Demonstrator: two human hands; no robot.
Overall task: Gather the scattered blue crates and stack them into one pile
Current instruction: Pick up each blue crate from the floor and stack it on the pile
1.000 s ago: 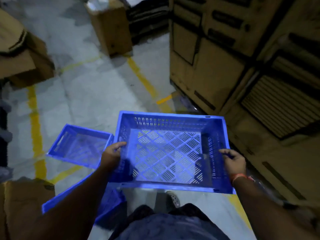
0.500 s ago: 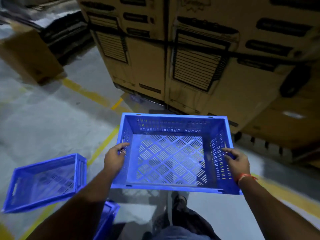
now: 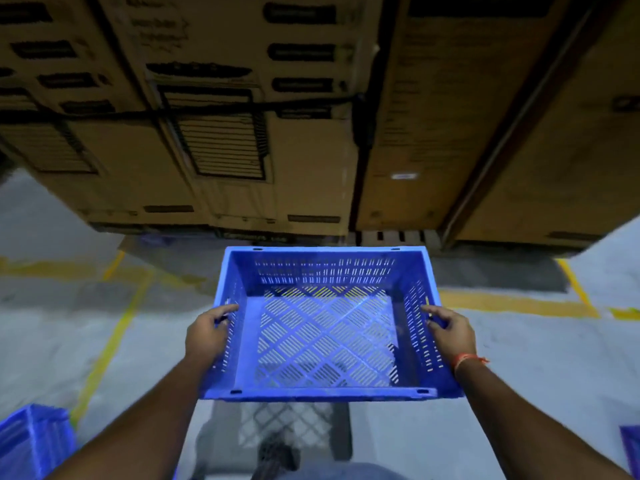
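I hold an empty blue perforated plastic crate [image 3: 325, 327] out in front of me, level and open side up, above the grey concrete floor [image 3: 519, 368] of a warehouse aisle. My left hand [image 3: 207, 336] grips the crate's left wall, fingers curled over the rim and into the handle slot; my right hand [image 3: 449, 332], an orange thread band [image 3: 467, 358] at its wrist, grips the right wall the same way. The crate touches nothing but my two hands, and its lattice bottom throws a diamond-patterned shadow [image 3: 284, 427] on the floor beneath it, near my foot.

Straight ahead, just past the crate's far wall, tall brown cardboard cartons [image 3: 242, 133] printed with black markings stand side by side, a dark strap running across them; a wooden pallet [image 3: 391, 237] shows under their lower edge. Yellow painted floor lines [image 3: 110, 341] cross the concrete to the left and right of the crate.

A second blue slatted plastic crate [image 3: 31, 441] sits at the lower left corner of the view, well apart from the one I carry. A sliver of another blue object [image 3: 631, 448] shows at the lower right edge, too cropped to tell what it is
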